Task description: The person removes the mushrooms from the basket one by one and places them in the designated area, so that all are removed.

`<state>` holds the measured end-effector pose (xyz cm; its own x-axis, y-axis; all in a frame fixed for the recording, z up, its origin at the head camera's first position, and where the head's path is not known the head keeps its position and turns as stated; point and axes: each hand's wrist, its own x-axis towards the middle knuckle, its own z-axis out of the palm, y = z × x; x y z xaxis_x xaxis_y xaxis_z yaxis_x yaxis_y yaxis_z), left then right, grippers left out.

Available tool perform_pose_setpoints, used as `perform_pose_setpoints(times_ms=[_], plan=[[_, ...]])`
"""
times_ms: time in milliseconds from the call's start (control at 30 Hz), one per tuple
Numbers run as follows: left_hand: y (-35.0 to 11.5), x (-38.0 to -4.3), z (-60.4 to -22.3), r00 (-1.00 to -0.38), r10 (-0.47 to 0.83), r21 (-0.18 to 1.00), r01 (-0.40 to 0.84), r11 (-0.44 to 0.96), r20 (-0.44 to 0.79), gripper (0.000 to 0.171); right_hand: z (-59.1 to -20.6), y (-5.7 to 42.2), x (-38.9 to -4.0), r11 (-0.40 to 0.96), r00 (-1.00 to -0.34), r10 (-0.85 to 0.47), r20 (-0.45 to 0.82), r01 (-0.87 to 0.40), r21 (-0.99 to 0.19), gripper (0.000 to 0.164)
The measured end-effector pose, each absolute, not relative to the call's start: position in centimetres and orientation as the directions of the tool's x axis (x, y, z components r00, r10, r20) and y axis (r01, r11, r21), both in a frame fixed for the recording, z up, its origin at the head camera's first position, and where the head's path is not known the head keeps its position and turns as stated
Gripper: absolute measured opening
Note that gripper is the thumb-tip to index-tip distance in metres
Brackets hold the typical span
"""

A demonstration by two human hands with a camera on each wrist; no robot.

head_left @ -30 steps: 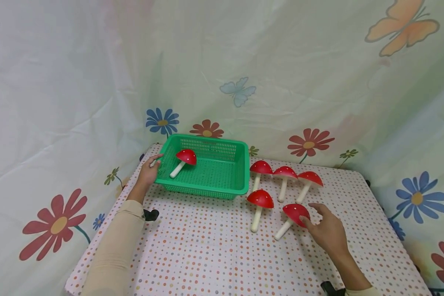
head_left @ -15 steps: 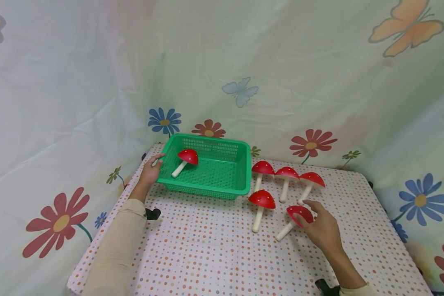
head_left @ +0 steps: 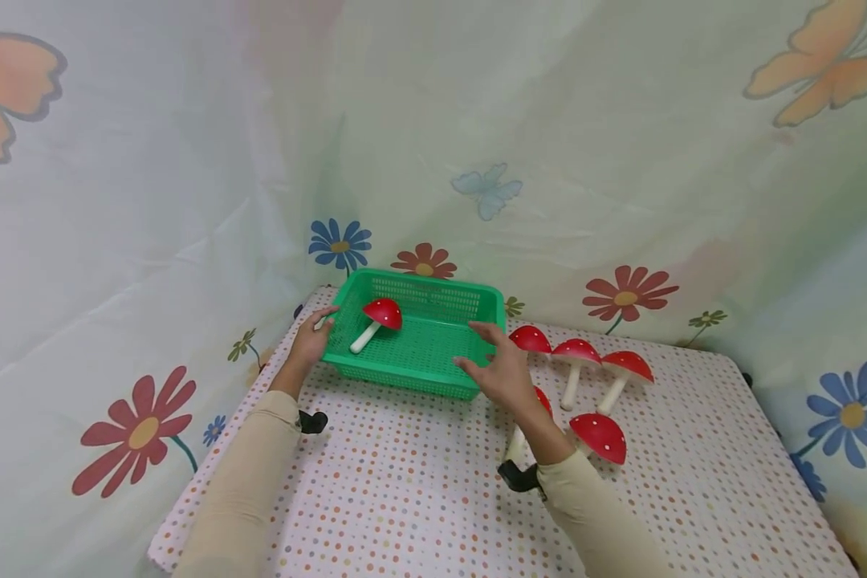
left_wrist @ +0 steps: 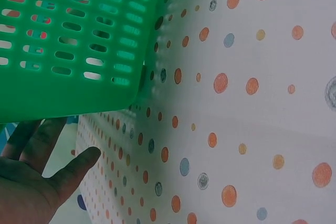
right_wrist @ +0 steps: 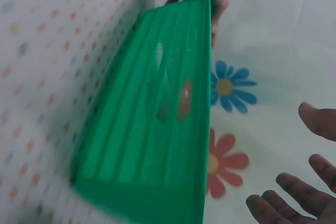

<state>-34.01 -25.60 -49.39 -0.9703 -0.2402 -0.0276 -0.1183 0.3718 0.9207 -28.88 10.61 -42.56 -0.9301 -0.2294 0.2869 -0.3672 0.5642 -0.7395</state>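
A green plastic basket stands on the table with one red-capped toy mushroom lying inside. My left hand is at the basket's left end, fingertips along the rim; in the left wrist view the thumb stretches out apart from the basket. Over the basket's right end, my right hand holds nothing, its thumb and fingers spread. Beneath the right forearm, a toy mushroom lies with its cap to the right and its stem mostly hidden. Another mushroom is partly covered by that wrist.
Three more toy mushrooms, including a middle one and a right one, lie right of the basket. A dotted cloth covers the table. Behind it hangs a curtain printed with flowers and butterflies.
My right hand has left the nearest mushroom and moved left and away from me to the basket. That mushroom's cap has turned. The left hand keeps its place at the basket.
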Motion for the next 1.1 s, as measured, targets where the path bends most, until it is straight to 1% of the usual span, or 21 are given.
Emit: perform_pose_setpoints(times_ms=[133,267,500,667,833,1000,1100], plan=[[-25.4,-34.0,-49.4,-0.968,-0.248,0.922,-0.126,0.366,-0.033,0.04,-43.0,5.8,-31.9,0.506,-0.929,-0.273,0.25,-0.36,-0.784,0.072],[-25.3,-33.9,-49.5,-0.965,-0.261,0.922,-0.131,0.364,-0.035,0.04,-44.3,1.6,-34.9,0.521,-0.925,-0.308,0.223,-0.36,-0.774,0.078],[-24.9,-34.4,-49.7,-0.966,-0.256,0.919,-0.124,0.373,-0.026,0.038,-45.5,-3.1,-39.0,0.556,-0.95,-0.302,0.082,-0.245,-0.794,0.081],[-25.3,-34.6,-49.7,-0.963,-0.271,0.92,-0.118,0.375,-0.013,0.037,-46.1,-5.1,-41.2,0.58,-0.956,-0.292,-0.007,-0.172,-0.796,0.086],[-25.5,-34.9,-49.7,-0.961,-0.277,0.918,-0.106,0.382,0.004,0.036,-47.1,-5.9,-42.6,0.615,-0.957,-0.267,-0.114,-0.078,-0.785,0.088],[-25.3,-35.1,-49.9,-0.963,-0.269,0.916,-0.094,0.39,0.016,0.036,-48.3,-5.8,-43.5,0.649,-0.957,-0.246,-0.155,-0.043,-0.759,0.087],[-25.4,-35.3,-50.1,-0.965,-0.26,0.912,-0.081,0.401,0.028,0.036,-48.7,-6.0,-43.7,0.673,-0.956,-0.242,-0.163,-0.045,-0.738,0.086]])
